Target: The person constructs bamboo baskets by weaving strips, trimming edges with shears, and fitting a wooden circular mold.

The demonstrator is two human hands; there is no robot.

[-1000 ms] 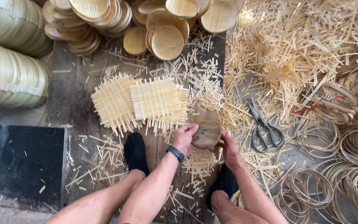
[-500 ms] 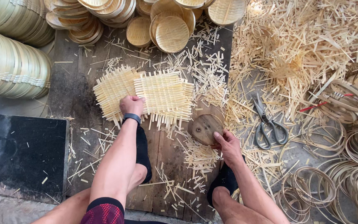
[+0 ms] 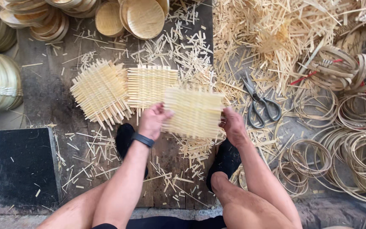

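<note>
- Just beyond my feet, my left hand [image 3: 152, 120] pinches the left edge of a square woven bamboo mat [image 3: 195, 112].
- My right hand [image 3: 234, 126] clamps its right edge, so the mat hangs between my two grips.
- Farther left, two more woven mats [image 3: 119, 91] lie flat on the boards.
- Right of my hands lie scissors [image 3: 260, 104].
- Farthest off sit round woven trays [image 3: 142, 17].
</note>
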